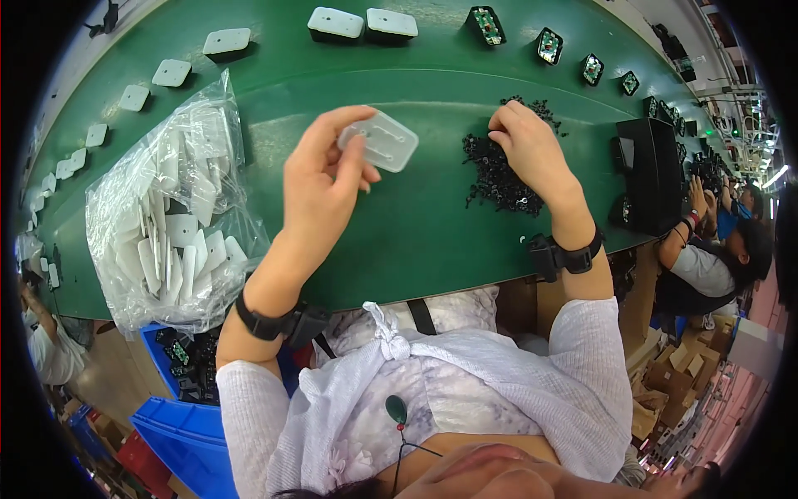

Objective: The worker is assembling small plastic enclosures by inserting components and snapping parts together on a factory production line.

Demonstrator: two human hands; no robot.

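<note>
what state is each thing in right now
white cover: held in left hand
right hand: at small black parts, grip unclear
small black parts: heaped loose
black cases: open, circuit boards showing
white-topped cases: covered
clear bag: holding jumbled white pieces
blue bin: open

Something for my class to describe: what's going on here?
The person's left hand holds a pale plastic cover over a green bench. The right hand is at a pile of small black parts; its grip is unclear. A bag of similar covers lies to the left. White-topped cases and open circuit-board cases line the far side.
</note>
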